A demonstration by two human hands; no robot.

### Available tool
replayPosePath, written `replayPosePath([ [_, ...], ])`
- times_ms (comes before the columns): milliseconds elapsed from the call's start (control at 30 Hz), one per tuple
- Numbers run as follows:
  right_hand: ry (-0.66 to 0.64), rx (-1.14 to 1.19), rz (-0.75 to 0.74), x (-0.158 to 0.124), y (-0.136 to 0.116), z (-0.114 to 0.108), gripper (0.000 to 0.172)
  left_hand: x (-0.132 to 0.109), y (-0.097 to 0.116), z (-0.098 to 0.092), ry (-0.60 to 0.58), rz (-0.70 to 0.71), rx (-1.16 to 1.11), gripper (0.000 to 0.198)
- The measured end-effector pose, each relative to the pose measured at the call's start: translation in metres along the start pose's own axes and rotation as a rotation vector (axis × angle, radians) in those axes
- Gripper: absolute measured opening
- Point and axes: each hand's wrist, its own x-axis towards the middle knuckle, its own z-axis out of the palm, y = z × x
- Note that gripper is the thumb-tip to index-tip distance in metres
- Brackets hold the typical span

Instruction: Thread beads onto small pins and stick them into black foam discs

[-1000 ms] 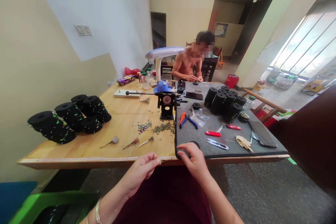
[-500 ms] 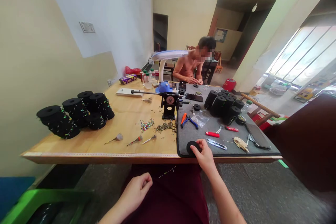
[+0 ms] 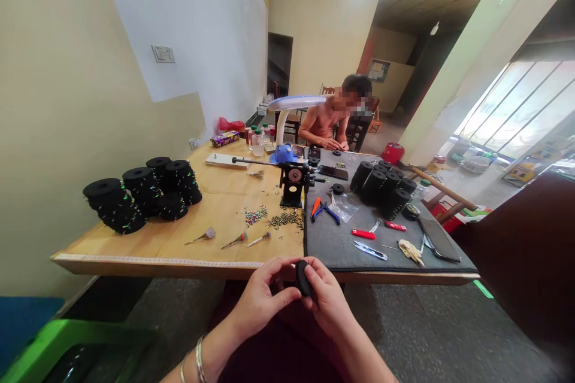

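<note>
A small black foam disc (image 3: 303, 278) is held upright just off the table's front edge. My right hand (image 3: 327, 296) grips its right side between thumb and fingers. My left hand (image 3: 265, 294) reaches it from the left, its thumb and fingertips curled at the disc's near and far sides; whether it grips anything else is hidden. Beyond the hands stands a black hand-cranked winder (image 3: 293, 185). In front of it lie colourful beads (image 3: 255, 215) and a pile of brass-coloured bits (image 3: 286, 219).
Stacks of black spools (image 3: 112, 206) stand at left, more spools (image 3: 375, 185) on the grey mat (image 3: 332, 251). Pliers (image 3: 327, 212), snips (image 3: 370, 250), a phone (image 3: 439, 239) and brushes (image 3: 234, 240) lie about. A person (image 3: 332, 122) sits across, behind a lamp (image 3: 296, 102).
My right hand has lifted the black disc off the mat's front edge and brought it left. My left hand has risen from the lap to meet it. The view has shifted slightly.
</note>
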Motion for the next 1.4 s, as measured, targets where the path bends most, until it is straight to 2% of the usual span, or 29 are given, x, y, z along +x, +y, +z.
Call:
replayPosePath([
  [167,0.065,0.039,0.009,-0.002,-0.002,0.004,0.037,0.0,-0.008,0.009,0.078,0.065,-0.007,0.048],
  [267,0.092,0.036,0.005,-0.002,0.007,0.008,0.039,0.0,-0.011,0.009,0.138,0.028,-0.003,0.047],
  [333,0.069,0.004,-0.003,-0.003,0.016,0.011,0.046,0.002,-0.012,0.005,0.186,0.003,-0.052,0.045],
  [433,0.022,-0.173,-0.051,-0.007,0.028,0.012,0.054,0.009,-0.013,-0.006,0.246,0.006,-0.133,0.043],
  [500,0.004,-0.399,-0.126,-0.013,0.03,0.011,0.044,0.013,-0.012,-0.015,0.249,0.012,-0.12,0.044],
  [633,-0.043,-0.856,-0.304,-0.02,0.008,0.009,0.024,0.016,-0.009,-0.028,0.109,-0.002,-0.027,0.042],
  [767,-0.125,-1.108,-0.452,-0.012,-0.031,0.007,0.016,0.014,-0.006,-0.031,-0.156,-0.068,-0.043,0.04],
  [867,-0.213,-1.054,-0.416,0.001,-0.045,0.001,0.016,0.013,-0.005,-0.029,-0.281,-0.143,-0.157,0.048],
  [1000,-0.275,-0.761,-0.247,0.011,-0.034,-0.01,0.027,0.012,-0.007,-0.027,-0.352,-0.216,-0.429,0.054],
  [1100,-0.27,-0.532,-0.141,0.009,-0.018,-0.016,0.036,0.01,-0.009,-0.023,-0.357,-0.312,-0.634,0.051],
  [1167,-0.251,-0.477,-0.144,0.005,-0.01,-0.018,0.039,0.008,-0.011,-0.019,-0.313,-0.379,-0.732,0.046],
  [1300,-0.167,-0.718,-0.291,0.001,-0.006,-0.021,0.03,0.007,-0.01,-0.014,-0.221,-0.418,-0.756,0.036],
  [1400,-0.062,-0.937,-0.356,0.0,-0.006,-0.021,0.018,0.008,-0.005,-0.013,-0.158,-0.342,-0.457,0.025],
])
